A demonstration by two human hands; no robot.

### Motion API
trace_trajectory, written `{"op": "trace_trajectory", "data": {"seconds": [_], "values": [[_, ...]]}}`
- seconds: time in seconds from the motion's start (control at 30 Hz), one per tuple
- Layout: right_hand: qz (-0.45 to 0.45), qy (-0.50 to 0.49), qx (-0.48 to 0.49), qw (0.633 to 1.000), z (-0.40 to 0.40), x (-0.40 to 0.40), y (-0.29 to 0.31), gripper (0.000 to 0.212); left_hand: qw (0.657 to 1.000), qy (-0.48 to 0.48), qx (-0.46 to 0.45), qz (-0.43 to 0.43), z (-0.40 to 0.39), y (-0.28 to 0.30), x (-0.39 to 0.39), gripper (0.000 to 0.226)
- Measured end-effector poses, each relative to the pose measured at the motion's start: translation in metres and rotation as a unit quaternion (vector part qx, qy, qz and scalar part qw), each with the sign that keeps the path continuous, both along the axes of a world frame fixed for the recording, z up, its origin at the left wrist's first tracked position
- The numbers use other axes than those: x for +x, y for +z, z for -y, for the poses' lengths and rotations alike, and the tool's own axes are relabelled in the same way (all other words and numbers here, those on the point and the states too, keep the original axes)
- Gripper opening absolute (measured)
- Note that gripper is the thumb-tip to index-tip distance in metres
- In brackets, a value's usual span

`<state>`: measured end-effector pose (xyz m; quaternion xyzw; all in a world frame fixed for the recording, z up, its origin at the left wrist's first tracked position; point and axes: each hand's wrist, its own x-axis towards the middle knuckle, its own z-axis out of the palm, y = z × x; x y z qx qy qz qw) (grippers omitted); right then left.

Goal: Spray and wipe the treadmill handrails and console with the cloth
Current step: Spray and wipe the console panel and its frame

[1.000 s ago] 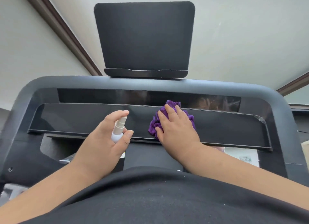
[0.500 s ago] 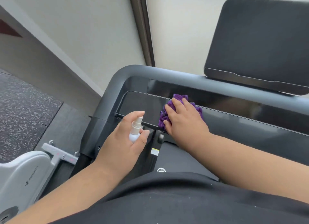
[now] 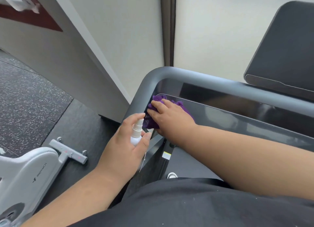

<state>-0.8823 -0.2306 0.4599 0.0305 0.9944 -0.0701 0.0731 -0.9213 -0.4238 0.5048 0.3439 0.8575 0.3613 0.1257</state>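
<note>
Purple cloth bunched at glossy black console's left end, white spray bottle upright

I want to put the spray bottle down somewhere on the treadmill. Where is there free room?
The glossy console panel is bare to the right of the right hand, below the grey handrail. Its left end is crowded: the purple cloth lies there under that hand, with the left hand and spray bottle close beside.

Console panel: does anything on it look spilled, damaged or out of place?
Nothing stands out. The right hand presses the cloth on the panel's left end; the left hand holds the bottle.
</note>
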Motion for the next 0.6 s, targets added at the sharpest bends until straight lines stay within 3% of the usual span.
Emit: {"op": "trace_trajectory", "data": {"seconds": [0.17,0.3,0.6], "values": [[0.012,0.038,-0.060,0.997,0.009,0.039,0.013,0.062,1.000,-0.009,0.008,0.004,-0.019,0.003,-0.015,0.050],[0.006,0.029,-0.122,0.992,0.005,0.085,0.018,0.056,0.998,-0.039,-0.036,0.018,-0.047,0.001,-0.024,0.050],[0.073,0.053,-0.136,0.987,-0.008,0.132,0.022,0.059,0.964,-0.131,-0.225,-0.046,-0.123,-0.032,-0.024,0.050]]}}
